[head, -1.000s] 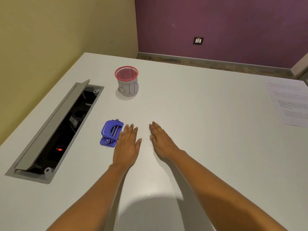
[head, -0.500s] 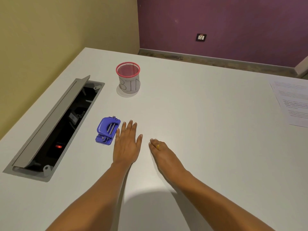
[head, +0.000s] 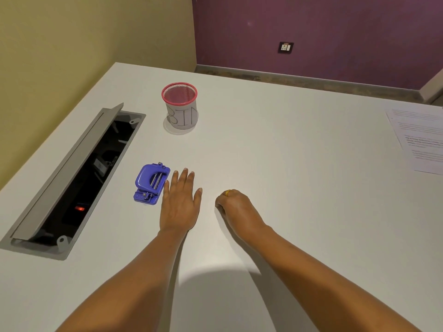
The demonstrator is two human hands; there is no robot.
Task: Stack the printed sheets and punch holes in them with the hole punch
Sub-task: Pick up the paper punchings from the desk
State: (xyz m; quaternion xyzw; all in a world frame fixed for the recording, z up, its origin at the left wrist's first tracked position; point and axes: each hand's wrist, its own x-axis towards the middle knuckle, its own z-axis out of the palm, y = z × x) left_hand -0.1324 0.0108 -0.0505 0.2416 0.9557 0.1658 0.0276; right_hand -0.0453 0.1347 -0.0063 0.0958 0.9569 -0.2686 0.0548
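Across the wide white worktop (head: 287,188) everything is sitting well spread out, and I'm reading it from the biggest thing down. Along my left side the cable hatch (head: 72,178) is standing open, its grey lid tilted up. Over at the far right edge the printed sheets (head: 422,137) are lying flat, partly running out of view and well apart from both my grips; I'm not able to tell how many there are. Farther back, a pink-rimmed mesh cup (head: 181,109) marked BIN is standing upright.

My left grip (head: 181,202) is resting palm-down with the fingers straight, holding nothing, just beside the blue hole punch (head: 151,183). The little finger is reaching the punch's right edge, though I'm not making out real contact. My right grip (head: 236,208) is resting with its fingers curled under, clamping on nothing, a gold ring (head: 227,192) showing on one finger.

I'm judging the sheets to be light, floppy and clinging flat to the surface. So I'm thinking of dragging them towards me, lifting a corner and squaring the edges before punching. The punch is looking small, stiff and liable to skid, so I'm planning on taking it by its sides and pressing on the domed lever.
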